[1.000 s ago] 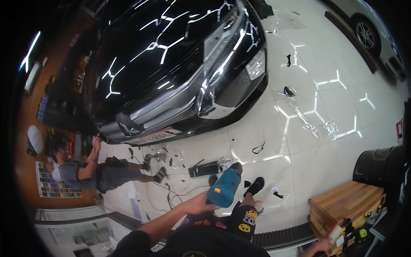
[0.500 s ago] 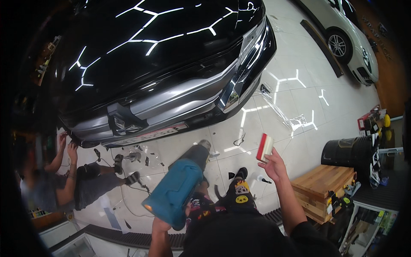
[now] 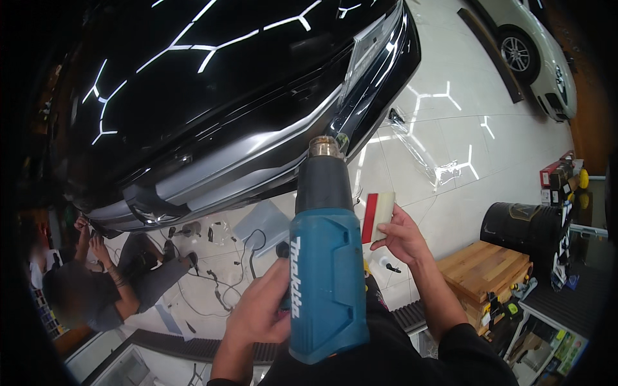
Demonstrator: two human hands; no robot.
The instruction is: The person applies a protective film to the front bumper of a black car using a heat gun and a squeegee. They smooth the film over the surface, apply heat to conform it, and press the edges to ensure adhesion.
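Observation:
My left hand (image 3: 262,305) is wrapped round the handle of a blue heat gun (image 3: 329,276), most of which is hidden by the gun's body. Its metal nozzle points away from me, toward the right front corner of a black car (image 3: 257,96). The distance from nozzle to bumper cannot be judged. Between the thumb and fingers of my right hand (image 3: 405,238) is a flat squeegee (image 3: 385,215), cream with a red edge, held upright beside the heat gun and clear of the car.
A co-worker (image 3: 96,283) crouches at left, both hands on the bumper's lower corner. Cables (image 3: 222,293) and a clear sheet (image 3: 261,225) lie on the tiled floor. At right stand a wooden box (image 3: 479,270), a black drum (image 3: 518,222) and a white car (image 3: 547,71).
The heat gun has swung up and right, from pointing low over the floor to in front of the car's corner. My right hand has shifted slightly left with the squeegee. The view has tilted.

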